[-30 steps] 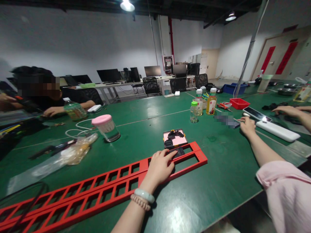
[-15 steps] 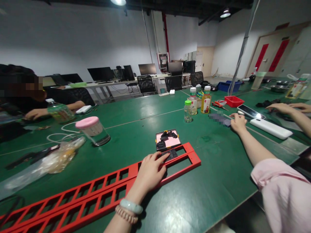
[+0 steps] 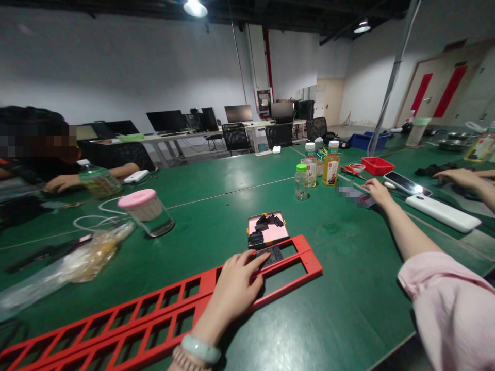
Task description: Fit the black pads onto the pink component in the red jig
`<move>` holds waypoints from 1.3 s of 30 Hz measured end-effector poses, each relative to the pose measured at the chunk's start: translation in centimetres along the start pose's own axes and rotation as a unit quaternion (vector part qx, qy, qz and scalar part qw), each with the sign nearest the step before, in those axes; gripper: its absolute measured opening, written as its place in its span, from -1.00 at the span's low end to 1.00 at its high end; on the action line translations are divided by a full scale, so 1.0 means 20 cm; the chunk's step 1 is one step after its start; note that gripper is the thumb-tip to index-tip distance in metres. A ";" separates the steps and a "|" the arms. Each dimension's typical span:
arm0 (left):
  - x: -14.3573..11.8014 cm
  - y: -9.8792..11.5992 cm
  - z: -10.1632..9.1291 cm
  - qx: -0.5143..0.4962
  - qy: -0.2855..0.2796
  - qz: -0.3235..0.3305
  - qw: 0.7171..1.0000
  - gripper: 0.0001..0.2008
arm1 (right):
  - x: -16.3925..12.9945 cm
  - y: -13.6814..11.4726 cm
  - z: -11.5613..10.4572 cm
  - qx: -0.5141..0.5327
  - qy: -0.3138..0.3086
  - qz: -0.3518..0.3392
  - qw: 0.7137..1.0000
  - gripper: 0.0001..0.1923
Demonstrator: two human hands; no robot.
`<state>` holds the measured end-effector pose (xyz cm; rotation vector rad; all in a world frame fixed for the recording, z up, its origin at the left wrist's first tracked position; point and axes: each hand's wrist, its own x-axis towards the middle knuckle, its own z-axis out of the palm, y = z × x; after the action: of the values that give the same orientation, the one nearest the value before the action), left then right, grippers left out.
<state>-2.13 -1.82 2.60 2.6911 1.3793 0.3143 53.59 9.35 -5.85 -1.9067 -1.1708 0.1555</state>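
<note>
Red frame (image 3: 162, 314): long slotted rail, its long axis running from the lower left corner up to the right across the green table (image 3: 216, 206)
Left hand (image 3: 235, 286): flat on the frame's right end, fingers spread, gripping nothing; fingertips touch a black part (image 3: 273, 255) in the end slot
Pink tray (image 3: 267, 232): just beyond the frame, more black parts on it
Right hand (image 3: 377, 193): well apart to the right, relaxed, near a phone (image 3: 406, 183)
</note>
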 end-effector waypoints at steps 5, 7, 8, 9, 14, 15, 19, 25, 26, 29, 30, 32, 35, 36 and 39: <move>0.01 -0.01 0.01 0.002 -0.003 0.002 1.000 -0.54 | 0.08 -0.02 0.04 0.016 -0.041 0.010 0.999 -0.78; 0.01 -0.02 0.01 0.003 -0.003 0.005 1.000 -0.54 | 0.11 -0.03 0.06 0.018 -0.051 0.012 0.998 -0.79; 0.01 -0.02 0.01 0.004 -0.003 0.006 1.000 -0.54 | 0.12 -0.03 0.07 0.019 -0.053 0.014 0.998 -0.79; 0.01 -0.02 0.01 0.005 -0.004 0.006 1.000 -0.54 | 0.13 -0.03 0.08 0.019 -0.056 0.015 0.998 -0.79; 0.02 -0.03 0.01 0.011 -0.013 -0.001 1.000 -0.53 | 0.17 -0.01 0.10 0.026 -0.070 0.020 0.997 -0.76; 0.02 -0.04 0.01 0.011 -0.014 -0.003 1.000 -0.53 | 0.18 -0.01 0.10 0.029 -0.073 0.018 0.997 -0.76; 0.03 -0.05 0.02 0.010 -0.014 0.000 1.000 -0.54 | 0.22 0.00 0.13 0.044 -0.082 0.005 0.996 -0.79; 0.04 -0.08 0.03 0.022 -0.020 -0.003 1.000 -0.55 | 0.25 -0.01 0.15 0.044 -0.096 -0.014 0.994 -0.80; 0.04 -0.09 0.03 0.022 -0.021 -0.002 1.000 -0.56 | 0.26 -0.01 0.16 0.042 -0.100 -0.016 0.994 -0.79; 0.05 -0.10 0.04 0.021 -0.014 0.000 1.000 -0.56 | 0.26 -0.01 0.16 0.032 -0.111 -0.020 0.993 -0.77; 0.05 -0.10 0.04 0.020 -0.011 0.001 1.000 -0.56 | 0.26 -0.02 0.16 0.029 -0.113 -0.021 0.993 -0.77; 0.05 -0.11 0.05 0.018 -0.007 0.004 1.000 -0.56 | 0.27 -0.02 0.16 0.025 -0.117 -0.024 0.993 -0.77; 0.04 -0.10 0.06 0.022 0.015 0.000 1.000 -0.57 | 0.27 -0.03 0.16 0.024 -0.124 -0.031 0.991 -0.77; 0.04 -0.10 0.06 0.023 0.024 -0.002 0.999 -0.58 | 0.27 -0.03 0.16 0.024 -0.127 -0.033 0.991 -0.77; 0.04 -0.08 0.06 0.025 0.039 -0.006 0.999 -0.59 | 0.27 -0.03 0.16 0.021 -0.132 -0.036 0.990 -0.77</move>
<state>-2.68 -0.24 1.26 2.7372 1.4426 0.3925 54.49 15.66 -5.65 -1.8432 -1.3984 0.4003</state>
